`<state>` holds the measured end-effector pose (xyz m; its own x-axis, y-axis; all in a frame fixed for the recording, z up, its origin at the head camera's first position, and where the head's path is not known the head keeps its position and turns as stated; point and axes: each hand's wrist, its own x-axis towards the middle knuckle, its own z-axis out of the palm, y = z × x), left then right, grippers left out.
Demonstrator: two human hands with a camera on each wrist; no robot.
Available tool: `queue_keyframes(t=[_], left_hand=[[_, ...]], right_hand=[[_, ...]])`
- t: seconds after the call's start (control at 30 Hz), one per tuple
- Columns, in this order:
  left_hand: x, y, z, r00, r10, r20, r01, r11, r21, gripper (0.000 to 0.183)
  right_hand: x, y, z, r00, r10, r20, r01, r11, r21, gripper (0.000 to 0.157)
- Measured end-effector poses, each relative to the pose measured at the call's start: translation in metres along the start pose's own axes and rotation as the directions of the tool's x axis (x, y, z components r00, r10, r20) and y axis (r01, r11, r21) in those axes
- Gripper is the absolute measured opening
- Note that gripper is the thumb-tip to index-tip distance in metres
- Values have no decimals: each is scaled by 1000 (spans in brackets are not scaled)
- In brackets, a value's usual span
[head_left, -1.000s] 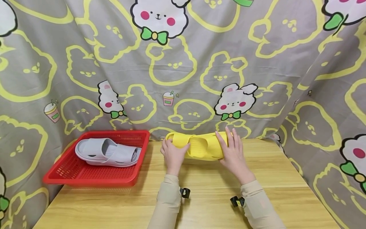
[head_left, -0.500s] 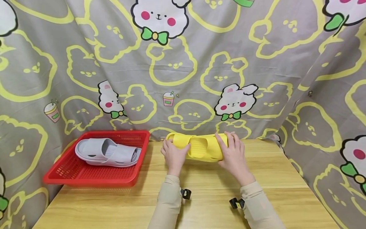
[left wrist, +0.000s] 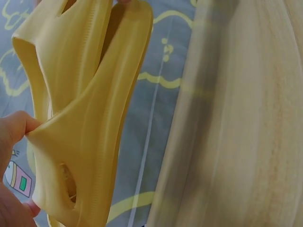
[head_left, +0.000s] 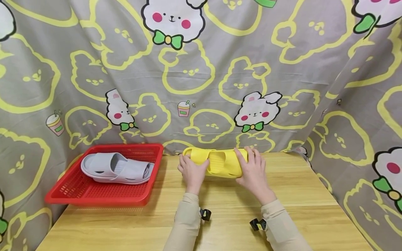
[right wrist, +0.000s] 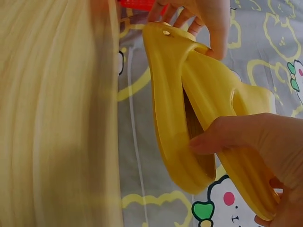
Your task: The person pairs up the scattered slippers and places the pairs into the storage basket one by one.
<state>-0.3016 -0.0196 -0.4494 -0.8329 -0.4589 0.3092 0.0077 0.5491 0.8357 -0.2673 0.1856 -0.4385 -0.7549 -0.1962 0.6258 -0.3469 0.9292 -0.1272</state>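
Far across the table (head_left: 232,223), left hand (head_left: 194,174) and right hand (head_left: 252,174) curl round yellow slippers (head_left: 230,164), best squeezed together evenly.

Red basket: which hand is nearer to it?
Left. The left hand , right of the red basket, grips the near end of the yellow slippers; the right hand, farther right, their far end.

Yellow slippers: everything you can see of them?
Two yellow slippers, smooth, apparently foam or rubber, tucked together with straps toward opposite ends. Slot cutouts pierce the straps; the inner sole is ribbed. Held crosswise above the table, right of the red basket, left grip on one end, right grip on the other.
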Motion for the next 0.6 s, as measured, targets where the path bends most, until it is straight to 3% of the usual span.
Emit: queue_keyframes(t=[0.3,0.5,0.6], left_hand=[[3,-7,1,1000,7,-2,-7,1000,30,77],[6,-9,-2,994,-39,104,31,997,76,91],[6,-9,-3,988,-31,149,20,997,70,93]], right_hand=[[1,-5,5,1000,10,21,-11,998,54,114],[1,-3,10,1000,9,19,-10,998,59,108],[0,1,8,1000,15,18,-16,998,64,108]])
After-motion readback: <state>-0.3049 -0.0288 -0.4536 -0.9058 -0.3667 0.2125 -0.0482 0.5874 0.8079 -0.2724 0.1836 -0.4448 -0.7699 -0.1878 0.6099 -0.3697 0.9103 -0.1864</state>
